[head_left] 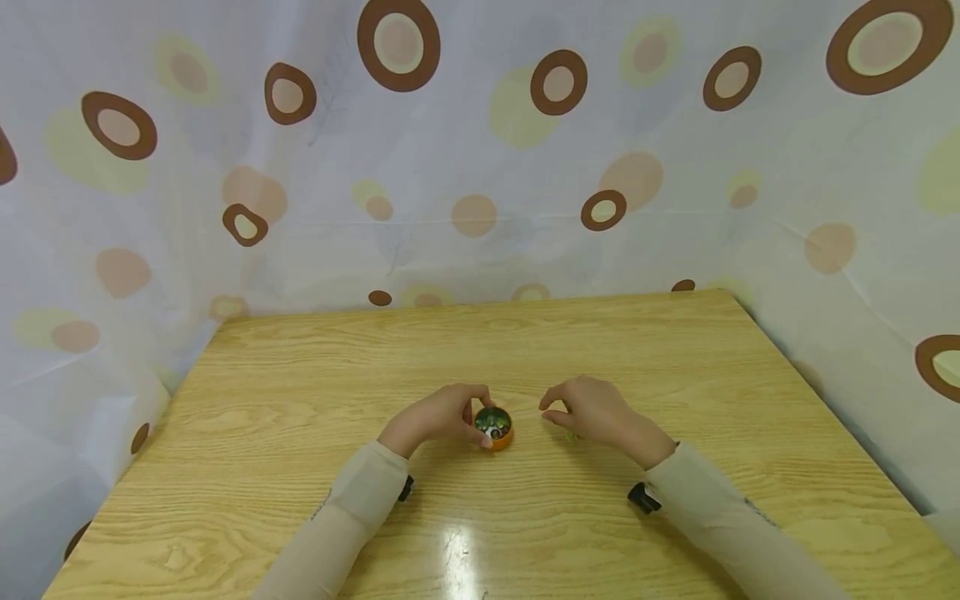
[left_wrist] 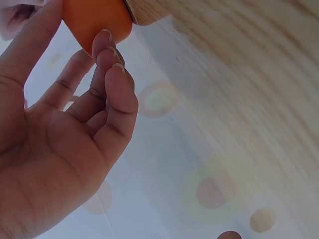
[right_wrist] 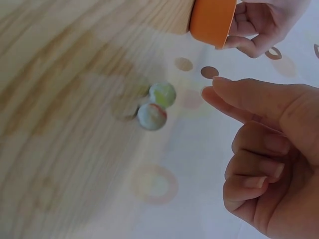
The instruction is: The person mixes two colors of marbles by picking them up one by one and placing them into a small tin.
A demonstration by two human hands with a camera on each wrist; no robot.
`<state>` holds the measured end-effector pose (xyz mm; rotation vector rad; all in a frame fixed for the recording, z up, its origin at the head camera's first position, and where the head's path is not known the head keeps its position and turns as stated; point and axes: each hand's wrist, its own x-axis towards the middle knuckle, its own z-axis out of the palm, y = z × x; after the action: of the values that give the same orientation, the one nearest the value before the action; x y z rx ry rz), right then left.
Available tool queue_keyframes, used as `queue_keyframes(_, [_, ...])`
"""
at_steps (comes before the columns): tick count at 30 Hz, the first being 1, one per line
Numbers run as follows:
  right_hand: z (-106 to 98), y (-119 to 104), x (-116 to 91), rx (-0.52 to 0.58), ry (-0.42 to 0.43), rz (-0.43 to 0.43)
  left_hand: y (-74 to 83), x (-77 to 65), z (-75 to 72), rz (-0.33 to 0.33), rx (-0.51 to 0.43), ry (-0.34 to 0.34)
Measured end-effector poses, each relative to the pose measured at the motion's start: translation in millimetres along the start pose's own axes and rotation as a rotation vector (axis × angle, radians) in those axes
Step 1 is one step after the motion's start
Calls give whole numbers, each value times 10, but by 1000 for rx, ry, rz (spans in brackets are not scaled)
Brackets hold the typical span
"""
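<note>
My left hand (head_left: 448, 414) holds a small round orange bowl (head_left: 502, 445) on the table, thumb at the near side and index finger at the far side. Several glass marbles (head_left: 492, 422) lie inside it, greenish and dark with bright glints. To the right of the bowl, my right hand (head_left: 597, 408) hovers with thumb and index tips close together and nothing visible between them. Its other fingers (right_wrist: 251, 164) curl toward the palm. Below this hand two loose marbles lie side by side, one with a yellow-green patch (right_wrist: 163, 94), one with a reddish streak (right_wrist: 152, 117).
The wood-grain table (head_left: 322, 358) reaches back to a white sheet (head_left: 450, 150) with brown, yellow and peach circles, hung behind and on both sides. Dark wrist devices (head_left: 643, 497) sit under the pale sleeves.
</note>
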<state>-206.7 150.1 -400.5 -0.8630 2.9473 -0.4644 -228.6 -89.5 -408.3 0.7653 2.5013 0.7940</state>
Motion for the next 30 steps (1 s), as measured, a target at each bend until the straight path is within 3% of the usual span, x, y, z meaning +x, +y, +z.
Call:
queue_keyframes(12, [-26, 178, -136, 0, -61, 55, -16, -7, 3, 15, 13, 1])
queue_keyframes(23, [-22, 159, -141, -3, -141, 96, -31, 6, 23, 9, 14, 9])
queue_keyframes(30, [2, 157, -131, -17, -132, 87, -30, 5, 21, 5, 18, 4])
